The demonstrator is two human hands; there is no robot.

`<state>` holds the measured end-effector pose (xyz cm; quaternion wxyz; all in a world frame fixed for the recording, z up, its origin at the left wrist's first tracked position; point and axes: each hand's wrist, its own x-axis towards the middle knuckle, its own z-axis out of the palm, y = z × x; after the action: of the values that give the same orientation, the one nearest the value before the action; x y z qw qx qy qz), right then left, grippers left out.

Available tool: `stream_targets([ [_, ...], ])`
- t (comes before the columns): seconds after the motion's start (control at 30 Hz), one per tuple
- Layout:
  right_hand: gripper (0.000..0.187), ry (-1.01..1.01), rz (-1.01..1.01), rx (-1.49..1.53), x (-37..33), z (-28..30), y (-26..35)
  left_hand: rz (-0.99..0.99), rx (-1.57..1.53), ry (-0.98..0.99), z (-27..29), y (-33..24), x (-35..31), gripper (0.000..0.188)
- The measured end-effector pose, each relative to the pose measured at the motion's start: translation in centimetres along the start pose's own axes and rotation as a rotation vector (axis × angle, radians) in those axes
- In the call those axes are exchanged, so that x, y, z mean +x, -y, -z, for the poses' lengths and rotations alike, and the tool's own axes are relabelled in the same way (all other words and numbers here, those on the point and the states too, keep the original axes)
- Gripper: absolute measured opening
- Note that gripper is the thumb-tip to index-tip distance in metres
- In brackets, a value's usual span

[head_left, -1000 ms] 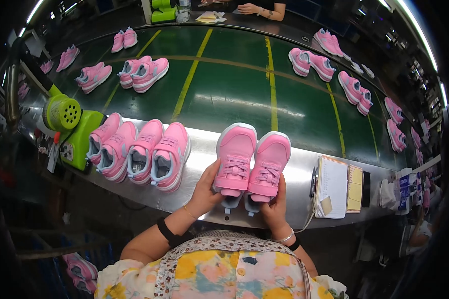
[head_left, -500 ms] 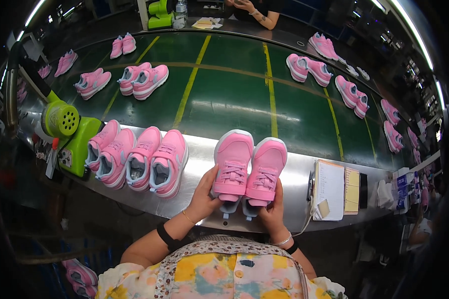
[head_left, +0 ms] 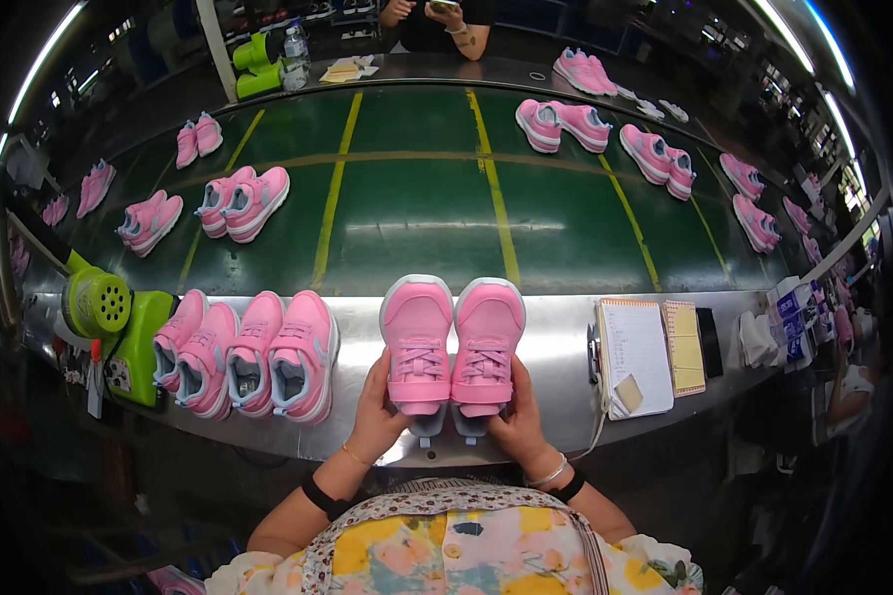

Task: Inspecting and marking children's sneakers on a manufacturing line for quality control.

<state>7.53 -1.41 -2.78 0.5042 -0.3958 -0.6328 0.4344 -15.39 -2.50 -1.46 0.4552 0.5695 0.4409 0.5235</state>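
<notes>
My left hand (head_left: 371,416) is wrapped round the heel side of a pink sneaker (head_left: 416,332), and my right hand (head_left: 522,424) grips its mate, another pink sneaker (head_left: 488,332). The two are held side by side above the metal edge of the bench, toes pointing away from me, uppers facing up. Crossed laces and a strap show on each; the pale blue linings and heel loops point toward me. Several more pink sneakers (head_left: 253,352) stand in a row on the metal to the left of my hands.
A green device with a perforated round head (head_left: 101,303) stands at the left. On the right lie a notebook (head_left: 635,362), a yellow pad (head_left: 684,347) and a dark flat object (head_left: 709,342). Beyond, pink shoe pairs rest on a green conveyor belt (head_left: 407,188). Across it, a person (head_left: 442,25) holds a phone.
The view has turned, so the belt and bench sit differently in the picture. The held sneakers are straighter and more level with each other. Both hands keep their grip.
</notes>
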Motion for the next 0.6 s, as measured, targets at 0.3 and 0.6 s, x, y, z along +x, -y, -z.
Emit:
stream_targets([
  [0.3, 0.085, 0.060, 0.057, -0.144, -0.1, -0.1, 1.2, -0.018, 0.032, -0.017, 0.4, 0.1, -0.6, 0.094],
  [0.6, 0.086, 0.052, 0.000, 0.093, 0.3, -2.0, 1.9, -0.036, 0.118, -0.031, 1.6, -0.4, -0.6, 0.090],
])
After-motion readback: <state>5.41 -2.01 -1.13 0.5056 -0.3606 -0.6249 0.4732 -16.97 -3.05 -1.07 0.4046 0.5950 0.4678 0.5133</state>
